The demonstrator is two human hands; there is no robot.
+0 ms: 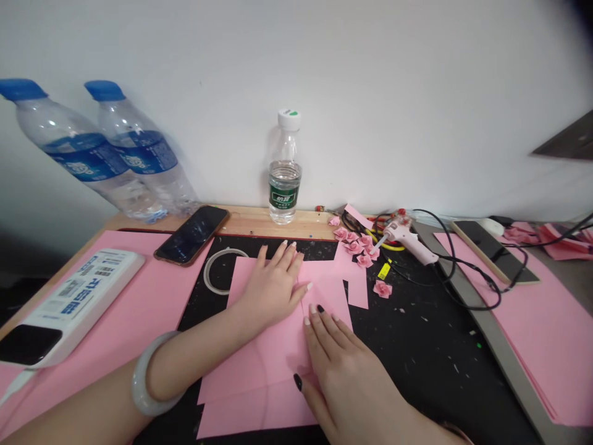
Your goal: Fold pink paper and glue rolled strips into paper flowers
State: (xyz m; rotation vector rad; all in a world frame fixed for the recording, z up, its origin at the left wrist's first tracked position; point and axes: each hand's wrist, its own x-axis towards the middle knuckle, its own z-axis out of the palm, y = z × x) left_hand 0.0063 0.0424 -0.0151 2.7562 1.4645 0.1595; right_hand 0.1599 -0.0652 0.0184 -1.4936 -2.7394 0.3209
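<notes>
The clear small bottle [283, 148] at the middle of the tabletop's [245, 220] far edge wears a green label [283, 198] reading 怡寶 in white, and its white cap carries a green mark. Near the far left corner lean two large bottles, one farther left [74, 145] and one beside it [141, 145], blue-capped, with white lettering on blue labels that I cannot read surely. The white power bank [88, 290] along the left edge bears blue print, too slanted to make out, beside a dark phone [194, 235]. The yellow tag [384, 270] near the paper roses [354, 247] and the glue gun [403, 235], toward the far edge right of centre, is too small to read.

The pink paper [269, 346] lies mid-tabletop on a black mat [417, 352]. The left hand [271, 287], a pale bangle [141, 383] on its wrist, lies flat on it, fingers apart and pointing to the far edge. The right hand [340, 371] slants in palm-down just beside it, fingers together, thumb spread away, gripping nothing
</notes>
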